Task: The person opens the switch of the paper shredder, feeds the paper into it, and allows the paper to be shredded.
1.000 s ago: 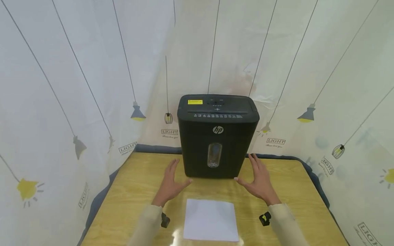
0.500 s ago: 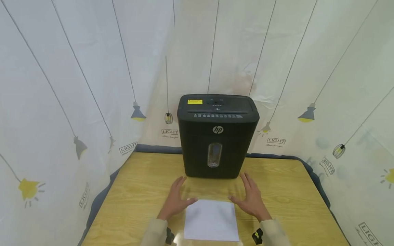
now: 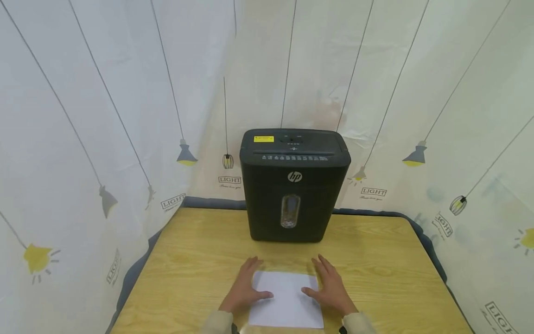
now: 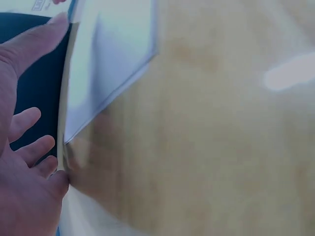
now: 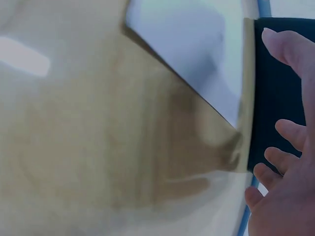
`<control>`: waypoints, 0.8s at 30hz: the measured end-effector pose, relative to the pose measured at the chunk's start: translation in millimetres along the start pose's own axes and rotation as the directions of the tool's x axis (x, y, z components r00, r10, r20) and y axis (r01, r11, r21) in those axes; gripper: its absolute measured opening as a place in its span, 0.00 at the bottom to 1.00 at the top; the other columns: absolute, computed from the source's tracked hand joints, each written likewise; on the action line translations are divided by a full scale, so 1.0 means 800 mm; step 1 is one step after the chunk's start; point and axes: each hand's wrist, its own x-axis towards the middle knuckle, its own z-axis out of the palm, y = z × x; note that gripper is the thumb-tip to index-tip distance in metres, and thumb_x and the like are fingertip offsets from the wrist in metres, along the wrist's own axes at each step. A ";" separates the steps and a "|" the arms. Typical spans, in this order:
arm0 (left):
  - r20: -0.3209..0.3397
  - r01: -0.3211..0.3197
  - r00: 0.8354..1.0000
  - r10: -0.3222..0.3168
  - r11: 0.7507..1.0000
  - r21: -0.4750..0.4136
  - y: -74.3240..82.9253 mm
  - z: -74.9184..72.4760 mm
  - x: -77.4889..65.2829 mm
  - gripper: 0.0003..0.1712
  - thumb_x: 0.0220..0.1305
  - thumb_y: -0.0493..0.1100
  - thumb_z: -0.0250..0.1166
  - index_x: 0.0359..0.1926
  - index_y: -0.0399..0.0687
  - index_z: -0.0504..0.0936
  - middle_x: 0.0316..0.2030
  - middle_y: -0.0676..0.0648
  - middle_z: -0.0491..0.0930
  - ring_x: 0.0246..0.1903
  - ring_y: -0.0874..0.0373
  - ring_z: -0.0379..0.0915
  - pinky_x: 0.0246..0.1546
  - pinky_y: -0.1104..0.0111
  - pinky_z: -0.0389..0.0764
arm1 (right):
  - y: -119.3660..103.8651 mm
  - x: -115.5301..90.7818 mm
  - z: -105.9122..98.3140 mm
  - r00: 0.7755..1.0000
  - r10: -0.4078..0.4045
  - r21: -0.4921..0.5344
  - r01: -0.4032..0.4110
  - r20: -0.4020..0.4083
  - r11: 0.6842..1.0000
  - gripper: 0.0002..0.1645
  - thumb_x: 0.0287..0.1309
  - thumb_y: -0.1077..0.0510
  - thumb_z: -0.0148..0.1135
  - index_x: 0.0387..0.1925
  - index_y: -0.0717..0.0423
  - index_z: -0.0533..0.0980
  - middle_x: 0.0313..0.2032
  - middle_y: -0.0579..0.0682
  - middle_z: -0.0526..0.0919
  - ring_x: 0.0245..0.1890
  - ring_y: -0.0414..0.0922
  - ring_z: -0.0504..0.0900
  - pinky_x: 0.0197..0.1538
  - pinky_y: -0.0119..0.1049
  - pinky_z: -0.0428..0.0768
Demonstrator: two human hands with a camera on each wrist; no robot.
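Plainly, hp logo [image 3: 295, 176] on shredder [image 3: 313, 204], yellow label [image 3: 263, 139], "LIGHT" [image 3: 229, 180] on backdrop [image 3: 258, 69], hands [image 3: 244, 290] [image 3: 332, 291] spread around paper [image 3: 288, 311]

A bare left hand [image 4: 24, 191] is filling the left edge, its thumb pointing up and right, its other fingers [image 4: 33, 150] showing below. Beside it a flat, straight-edged white sheet of paper [image 4: 110, 54] is lying on a smooth, light-brown wood-grain tabletop [image 4: 221, 152] — one corner pointing down and left, a soft shadow falling across it. Behind the hand a dark, flat-sided object [image 4: 42, 83] is standing out, while a bright white glare [image 4: 295, 71] is shining at the right.
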 end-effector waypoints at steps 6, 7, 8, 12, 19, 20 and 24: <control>0.012 -0.014 1.000 0.014 0.999 0.029 0.004 0.008 -0.012 0.57 0.41 0.58 0.84 0.72 0.46 0.71 0.77 0.38 0.59 0.78 0.35 0.48 0.74 0.39 0.58 | 0.000 -0.009 0.017 0.999 0.018 -0.010 -0.018 0.028 1.000 0.55 0.47 0.40 0.80 0.71 0.60 0.69 0.75 0.62 0.65 0.73 0.65 0.66 0.70 0.66 0.67; 0.018 -0.010 1.000 0.009 1.000 0.028 0.006 0.008 -0.014 0.56 0.42 0.57 0.83 0.71 0.45 0.71 0.77 0.39 0.60 0.79 0.36 0.48 0.74 0.40 0.58 | -0.001 -0.010 0.019 0.999 0.017 -0.013 -0.016 0.029 1.000 0.54 0.48 0.40 0.80 0.71 0.60 0.69 0.75 0.62 0.66 0.73 0.64 0.66 0.71 0.65 0.67; 0.018 -0.019 1.000 0.018 0.999 0.029 0.008 0.008 -0.017 0.54 0.43 0.56 0.83 0.70 0.43 0.73 0.77 0.38 0.61 0.78 0.35 0.48 0.73 0.39 0.58 | -0.002 -0.012 0.021 1.000 0.008 -0.020 -0.007 0.026 1.000 0.52 0.49 0.41 0.79 0.70 0.60 0.70 0.74 0.62 0.67 0.73 0.64 0.67 0.71 0.64 0.67; 0.019 -0.075 0.997 0.073 0.994 0.076 0.016 0.006 -0.022 0.46 0.49 0.52 0.81 0.67 0.36 0.76 0.75 0.36 0.64 0.77 0.34 0.53 0.73 0.38 0.56 | -0.007 -0.016 0.027 1.000 -0.010 -0.044 0.011 0.009 0.999 0.45 0.53 0.45 0.77 0.68 0.61 0.72 0.72 0.60 0.70 0.73 0.61 0.69 0.72 0.62 0.67; 0.019 -0.111 0.994 0.110 0.987 0.114 0.019 0.006 -0.028 0.42 0.55 0.51 0.77 0.66 0.33 0.76 0.74 0.34 0.65 0.76 0.32 0.54 0.74 0.38 0.54 | -0.014 -0.024 0.032 0.999 -0.044 -0.102 0.044 -0.004 0.994 0.36 0.60 0.48 0.72 0.65 0.61 0.76 0.71 0.59 0.73 0.73 0.60 0.69 0.71 0.60 0.68; 0.024 -0.106 0.994 0.103 0.988 0.113 0.018 0.006 -0.029 0.42 0.55 0.51 0.77 0.66 0.34 0.76 0.74 0.34 0.64 0.76 0.32 0.54 0.74 0.38 0.54 | -0.016 -0.026 0.033 0.999 -0.047 -0.113 0.047 0.001 0.992 0.34 0.61 0.48 0.71 0.64 0.61 0.77 0.71 0.59 0.73 0.73 0.60 0.69 0.71 0.61 0.69; 0.037 -0.085 0.996 0.082 0.990 0.112 0.013 0.011 -0.031 0.42 0.57 0.53 0.76 0.67 0.36 0.75 0.75 0.36 0.64 0.77 0.34 0.53 0.75 0.39 0.53 | -0.020 -0.034 0.034 0.999 -0.034 -0.147 0.036 0.017 0.988 0.30 0.64 0.48 0.69 0.63 0.59 0.78 0.71 0.59 0.74 0.73 0.59 0.69 0.71 0.60 0.69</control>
